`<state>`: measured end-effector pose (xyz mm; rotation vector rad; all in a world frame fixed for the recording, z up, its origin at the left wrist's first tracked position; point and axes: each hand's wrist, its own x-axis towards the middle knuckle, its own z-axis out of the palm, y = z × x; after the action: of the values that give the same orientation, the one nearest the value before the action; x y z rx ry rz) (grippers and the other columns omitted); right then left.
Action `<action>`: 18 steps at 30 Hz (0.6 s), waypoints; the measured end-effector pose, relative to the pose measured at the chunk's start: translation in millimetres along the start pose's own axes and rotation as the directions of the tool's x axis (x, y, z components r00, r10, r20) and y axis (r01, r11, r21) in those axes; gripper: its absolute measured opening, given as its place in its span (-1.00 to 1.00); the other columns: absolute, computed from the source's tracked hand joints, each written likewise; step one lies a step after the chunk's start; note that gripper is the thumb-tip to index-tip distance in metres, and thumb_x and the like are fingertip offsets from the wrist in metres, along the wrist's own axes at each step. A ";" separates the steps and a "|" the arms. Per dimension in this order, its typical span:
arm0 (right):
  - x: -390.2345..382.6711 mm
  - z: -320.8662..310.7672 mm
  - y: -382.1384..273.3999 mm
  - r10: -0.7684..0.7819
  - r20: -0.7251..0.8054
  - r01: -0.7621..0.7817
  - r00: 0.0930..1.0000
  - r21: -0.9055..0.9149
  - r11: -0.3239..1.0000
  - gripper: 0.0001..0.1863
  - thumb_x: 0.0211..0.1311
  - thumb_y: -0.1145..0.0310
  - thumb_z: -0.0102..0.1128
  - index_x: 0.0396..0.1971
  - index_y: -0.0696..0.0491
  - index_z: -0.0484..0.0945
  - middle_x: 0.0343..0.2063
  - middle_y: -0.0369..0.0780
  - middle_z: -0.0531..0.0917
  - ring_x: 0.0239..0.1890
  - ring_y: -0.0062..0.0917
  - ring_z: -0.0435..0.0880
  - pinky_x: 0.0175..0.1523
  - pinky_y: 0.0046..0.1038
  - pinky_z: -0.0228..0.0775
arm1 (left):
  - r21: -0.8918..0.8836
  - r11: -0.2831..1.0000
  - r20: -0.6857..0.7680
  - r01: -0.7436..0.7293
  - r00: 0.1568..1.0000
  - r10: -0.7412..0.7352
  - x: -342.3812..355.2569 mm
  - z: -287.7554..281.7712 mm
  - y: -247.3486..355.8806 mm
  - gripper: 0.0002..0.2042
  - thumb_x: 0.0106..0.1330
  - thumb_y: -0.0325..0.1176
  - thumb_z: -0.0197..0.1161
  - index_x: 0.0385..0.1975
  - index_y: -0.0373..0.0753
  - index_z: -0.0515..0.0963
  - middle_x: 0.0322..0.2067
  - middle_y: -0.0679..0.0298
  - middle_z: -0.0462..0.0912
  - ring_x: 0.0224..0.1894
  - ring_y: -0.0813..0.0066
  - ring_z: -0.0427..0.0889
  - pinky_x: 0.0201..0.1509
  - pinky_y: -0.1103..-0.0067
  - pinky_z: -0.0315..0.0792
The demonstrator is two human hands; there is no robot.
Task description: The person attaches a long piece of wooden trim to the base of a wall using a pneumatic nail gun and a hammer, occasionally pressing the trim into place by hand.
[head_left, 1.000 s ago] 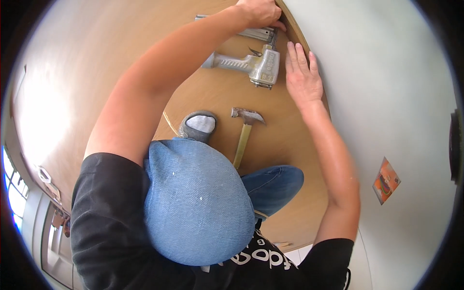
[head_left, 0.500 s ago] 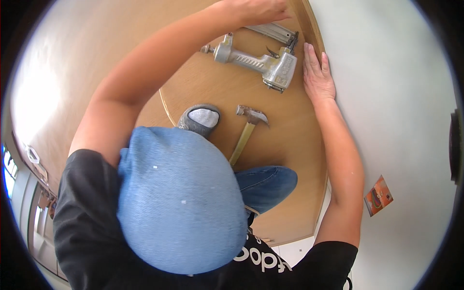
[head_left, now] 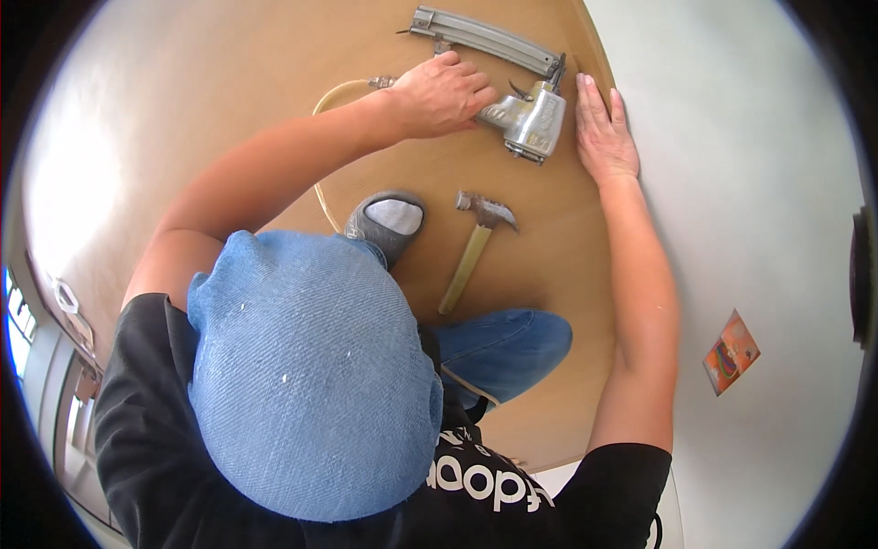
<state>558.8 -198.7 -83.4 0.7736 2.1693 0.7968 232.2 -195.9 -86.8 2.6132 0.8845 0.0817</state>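
Observation:
My left hand [head_left: 442,93] is closed over the handle of a silver nail gun [head_left: 533,123], with its long magazine [head_left: 480,38] angled above it. A pale air hose [head_left: 320,197] curves away from its fitting. My right hand [head_left: 604,133] lies flat with fingers stretched against the wooden strip [head_left: 590,50] along the white wall, just right of the gun's head. A claw hammer [head_left: 473,256] with a yellowish handle lies on the tan wooden board [head_left: 512,183], between my bent leg and the gun.
The white wall [head_left: 750,156] rises along the right, with an orange card [head_left: 731,352] low on it. My grey shoe [head_left: 389,233] and jeans leg [head_left: 512,352] are on the board. A window [head_left: 18,306] shows at the far left.
My left hand has come down and left from the far top of the strip onto the nail gun's handle. My right hand stays pressed along the strip, shifted slightly right since a second ago.

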 end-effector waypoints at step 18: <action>-62.2 -70.9 -51.9 0.566 0.173 -0.442 0.806 0.813 0.380 -0.54 0.30 0.41 0.14 0.20 0.13 0.54 0.44 -0.06 0.31 0.47 -0.17 0.27 0.51 -0.03 0.09 | -0.071 0.994 -0.030 0.080 0.996 -0.082 -15.8 -13.6 10.5 -0.61 0.25 -0.17 0.41 0.01 -0.16 0.51 -0.16 0.23 0.62 0.01 0.24 0.61 0.10 0.32 0.37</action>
<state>526.4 -297.6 -55.5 2.0177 2.4137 -0.0339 223.2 -208.5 -69.2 2.5153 0.9805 0.1316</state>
